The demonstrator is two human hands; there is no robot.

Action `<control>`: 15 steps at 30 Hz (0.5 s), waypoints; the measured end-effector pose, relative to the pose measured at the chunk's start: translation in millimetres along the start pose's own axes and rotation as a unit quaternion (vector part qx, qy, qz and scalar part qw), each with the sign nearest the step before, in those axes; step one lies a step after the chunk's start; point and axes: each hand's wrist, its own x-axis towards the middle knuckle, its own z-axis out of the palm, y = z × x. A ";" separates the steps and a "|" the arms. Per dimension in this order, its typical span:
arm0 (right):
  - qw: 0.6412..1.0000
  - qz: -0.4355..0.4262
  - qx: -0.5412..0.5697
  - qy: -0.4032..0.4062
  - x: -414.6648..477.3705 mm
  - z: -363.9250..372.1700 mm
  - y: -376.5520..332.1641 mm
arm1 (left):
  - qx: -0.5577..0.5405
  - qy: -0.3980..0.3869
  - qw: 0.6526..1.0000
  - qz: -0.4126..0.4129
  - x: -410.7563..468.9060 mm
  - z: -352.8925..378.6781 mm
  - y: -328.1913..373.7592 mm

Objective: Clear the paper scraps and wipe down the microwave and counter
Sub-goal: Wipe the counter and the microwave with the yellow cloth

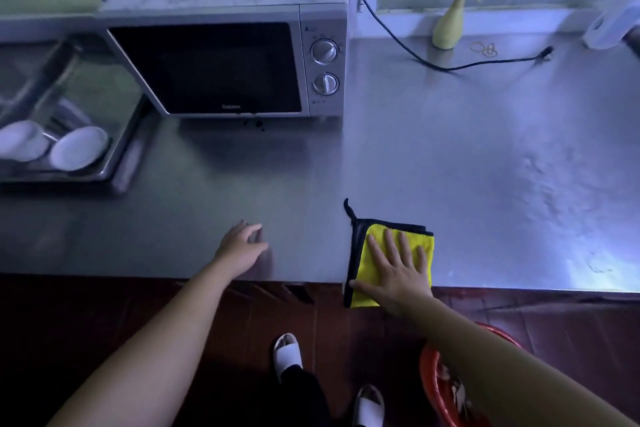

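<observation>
Right hand (pixel 398 270) fingers spread flat on cloth (pixel 362 267) overhanging table (pixel 485 166) edge; could slide off. Left hand (pixel 242 246) loose, empty.

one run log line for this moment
right hand flat on yellow cloth at counter front edge | left hand over counter, holds nothing | microwave door shut

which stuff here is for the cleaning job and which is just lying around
For the job: cloth under the right hand, microwave, counter, bin, probably spray bottle.
Lying about: cable, rubber bands, plates.
</observation>
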 end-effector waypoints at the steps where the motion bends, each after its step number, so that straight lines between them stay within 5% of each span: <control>1: 1.000 0.002 -0.002 -0.016 -1.8 -3.5 -1.9 | -0.032 -0.009 0.999 -0.005 -7.3 -6.9 -3.4; 15: 0.999 0.050 0.017 0.007 16.0 5.5 -15.8 | -0.041 0.147 0.981 -0.119 24.0 -98.3 -99.6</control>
